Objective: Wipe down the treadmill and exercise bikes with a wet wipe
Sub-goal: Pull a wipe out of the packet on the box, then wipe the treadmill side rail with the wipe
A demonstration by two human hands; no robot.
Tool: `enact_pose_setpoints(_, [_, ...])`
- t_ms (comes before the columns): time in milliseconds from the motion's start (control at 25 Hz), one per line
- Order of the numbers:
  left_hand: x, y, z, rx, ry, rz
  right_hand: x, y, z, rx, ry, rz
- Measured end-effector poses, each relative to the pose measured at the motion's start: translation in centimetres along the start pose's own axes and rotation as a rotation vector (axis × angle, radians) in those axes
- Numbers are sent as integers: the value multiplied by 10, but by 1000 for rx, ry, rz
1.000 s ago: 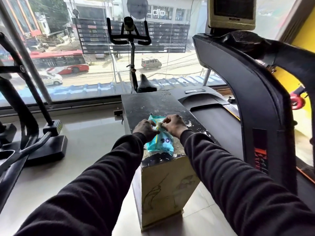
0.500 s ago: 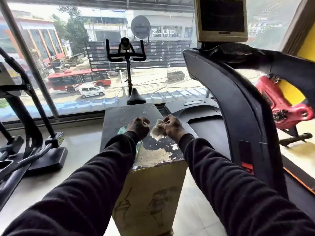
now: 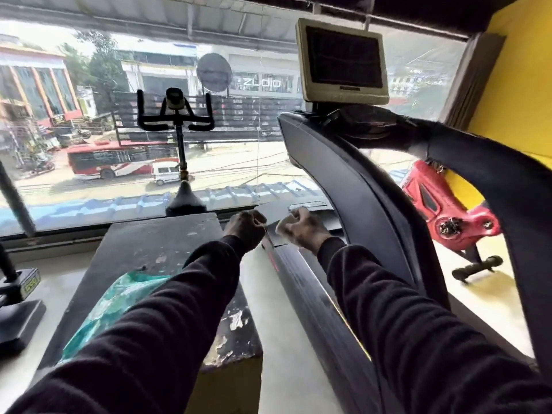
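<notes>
While the teal wet-wipe pack [image 3: 116, 297] lies on the chipped black box top [image 3: 155, 243] under your left sleeve, its long axis runs from near-left toward far-right. Beyond the box stands a spin bike [image 3: 176, 127] at the window. Your left hand [image 3: 246, 227] is curled in a fist; whether it pinches a wipe, you cannot tell. Your right hand [image 3: 301, 228], fingers loosely curled, hovers close beside it over the treadmill [image 3: 343, 180], whose deck runs away toward the window.
</notes>
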State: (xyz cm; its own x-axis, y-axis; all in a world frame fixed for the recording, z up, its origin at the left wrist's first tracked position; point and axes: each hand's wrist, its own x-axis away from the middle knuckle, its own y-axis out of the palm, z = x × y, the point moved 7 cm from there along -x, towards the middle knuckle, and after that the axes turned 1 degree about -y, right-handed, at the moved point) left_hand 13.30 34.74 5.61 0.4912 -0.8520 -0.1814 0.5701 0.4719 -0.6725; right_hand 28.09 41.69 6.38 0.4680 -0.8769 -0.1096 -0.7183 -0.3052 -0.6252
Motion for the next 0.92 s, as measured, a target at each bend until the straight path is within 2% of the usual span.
enact_pose_setpoints(120, [-56,24,9,7,-22,7,-47,-34,5,183,-35,140])
enact_pose_setpoints(240, [-105,40,20,32,-41,12,-97,-63,5,277,-57,192])
enact_pose_setpoints(440, [-168,55,24,18,-67,33,-175,-71,7,360,-133,125])
enact_pose_setpoints(760, [-286,80,52,68,-60,124,-311,-95,17,354,-239,33])
enact_pose_setpoints(920, [-334,79,51,9,-100,163,-376,-93,12,400,-280,-3])
